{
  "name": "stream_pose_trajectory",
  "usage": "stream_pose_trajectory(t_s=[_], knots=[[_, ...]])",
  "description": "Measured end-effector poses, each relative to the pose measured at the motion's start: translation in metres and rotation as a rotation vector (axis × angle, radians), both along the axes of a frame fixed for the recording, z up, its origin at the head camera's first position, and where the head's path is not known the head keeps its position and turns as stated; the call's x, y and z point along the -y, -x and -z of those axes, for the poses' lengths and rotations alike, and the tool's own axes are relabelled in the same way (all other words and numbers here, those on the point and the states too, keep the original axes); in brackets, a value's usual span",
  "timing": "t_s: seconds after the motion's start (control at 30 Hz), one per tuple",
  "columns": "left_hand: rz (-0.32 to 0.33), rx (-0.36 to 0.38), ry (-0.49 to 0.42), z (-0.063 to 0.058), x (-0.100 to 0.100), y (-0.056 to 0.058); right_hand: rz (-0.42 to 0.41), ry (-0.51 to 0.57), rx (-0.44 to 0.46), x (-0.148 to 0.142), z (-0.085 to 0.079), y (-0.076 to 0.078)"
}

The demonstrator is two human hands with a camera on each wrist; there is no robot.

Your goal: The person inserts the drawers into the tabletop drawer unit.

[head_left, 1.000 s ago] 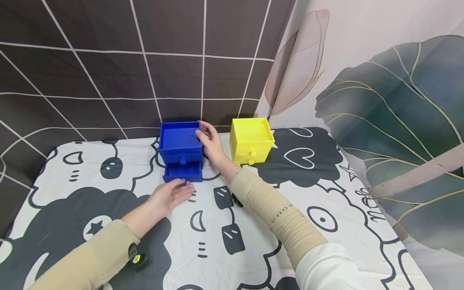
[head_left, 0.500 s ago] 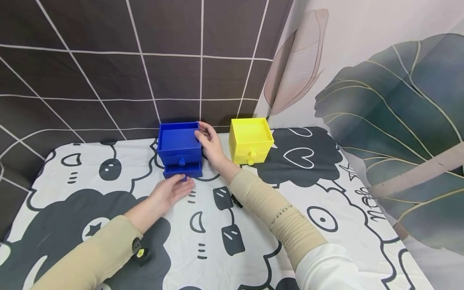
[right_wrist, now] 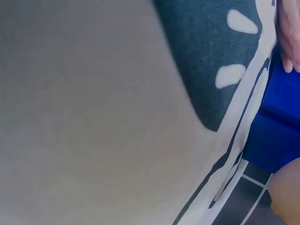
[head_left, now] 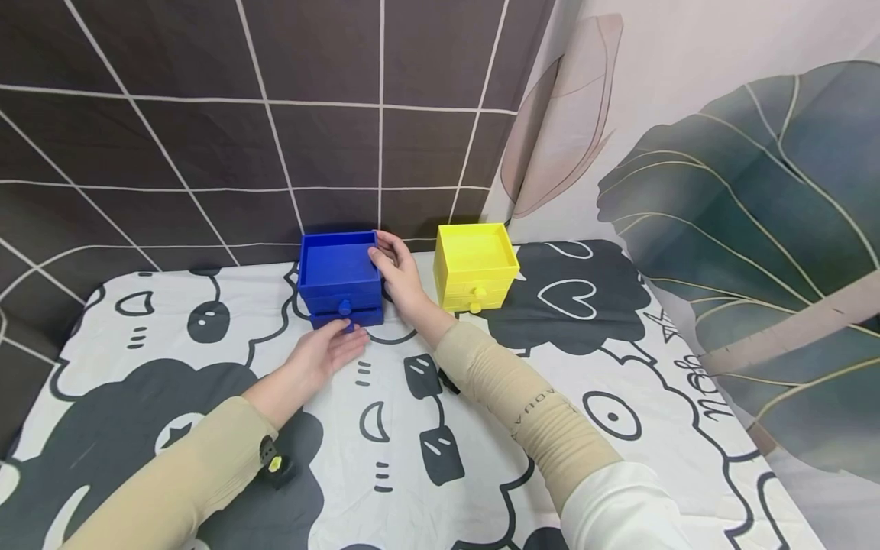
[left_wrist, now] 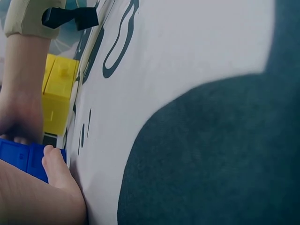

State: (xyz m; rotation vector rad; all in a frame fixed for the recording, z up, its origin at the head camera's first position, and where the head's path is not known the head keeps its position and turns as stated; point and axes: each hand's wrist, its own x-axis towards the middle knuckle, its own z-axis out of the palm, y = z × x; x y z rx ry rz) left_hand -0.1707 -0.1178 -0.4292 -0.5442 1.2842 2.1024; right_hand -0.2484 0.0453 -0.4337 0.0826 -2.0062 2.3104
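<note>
Worktop (head_left: 619,428): covered by a white cloth printed with black cartoon shapes; dark tiled backdrop at the far side, leaf-patterned hanging at the right.

Blue drawer box (head_left: 341,267): stands at the far middle of the worktop, near the tiled backdrop. Open recessed top, nothing seen in it. Two drawers in front, each with a small round knob; upper drawer flush, lower drawer (head_left: 347,317) almost fully in, its front standing only slightly proud of the body. Drawer contents not visible.

Yellow drawer box (head_left: 476,263): same form, just right of the blue one, set apart from it by the right hand. Recessed top holds nothing visible; both drawers in.

Right hand (head_left: 399,271): fingers curled over the right far corner and right wall of the blue drawer box, gripping it.

Left hand (head_left: 323,357): near side of the blue drawer box, fingers loosely extended, fingertips (head_left: 347,330) touching the lower drawer's front at its knob. The left wrist view shows a fingertip against blue plastic; whether the knob is pinched cannot be told.
</note>
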Motion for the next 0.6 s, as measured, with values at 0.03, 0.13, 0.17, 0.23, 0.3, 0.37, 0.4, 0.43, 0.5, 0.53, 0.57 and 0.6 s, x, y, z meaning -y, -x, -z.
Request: stream_pose_trajectory(t_s=[0.03, 0.13, 0.17, 0.23, 0.3, 0.37, 0.4, 0.43, 0.5, 0.53, 0.57, 0.6], knots=[[-0.006, 0.002, -0.003, -0.0003, -0.0006, 0.0006, 0.000, 0.001, 0.000, 0.0000, 0.0003, 0.0002], [-0.012, 0.005, -0.013, -0.0011, -0.0018, 0.0024, 0.004, 0.000, -0.003, -0.0003, 0.0010, 0.0003], [-0.011, 0.003, -0.015, -0.0011, -0.0021, 0.0031, 0.006, 0.000, -0.006, -0.0004, 0.0010, 0.0003], [-0.012, 0.003, -0.016, -0.0008, -0.0021, 0.0046, 0.009, -0.003, -0.007, -0.0005, 0.0009, -0.0001], [-0.012, 0.004, -0.016, -0.0003, -0.0019, 0.0061, 0.007, -0.006, -0.009, -0.0003, 0.0009, -0.0002], [-0.016, 0.006, -0.017, 0.0005, -0.0013, 0.0073, 0.001, -0.008, -0.009, 0.0001, 0.0006, -0.0003], [-0.017, 0.007, -0.016, 0.0009, -0.0010, 0.0077, -0.002, -0.007, -0.008, 0.0002, 0.0006, -0.0002], [-0.015, 0.007, -0.016, 0.0012, -0.0009, 0.0080, -0.003, -0.007, -0.007, 0.0002, 0.0006, 0.0000], [-0.012, 0.008, -0.017, 0.0019, -0.0007, 0.0086, -0.004, -0.003, -0.003, 0.0001, 0.0005, 0.0002], [-0.010, 0.007, -0.017, 0.0021, -0.0007, 0.0087, -0.004, -0.001, -0.002, 0.0000, 0.0004, 0.0004], [-0.009, 0.007, -0.017, 0.0022, -0.0007, 0.0088, -0.004, -0.001, 0.001, -0.0003, 0.0004, 0.0004], [-0.007, 0.006, -0.018, 0.0021, -0.0007, 0.0089, -0.004, -0.003, 0.003, -0.0004, 0.0007, 0.0006]])
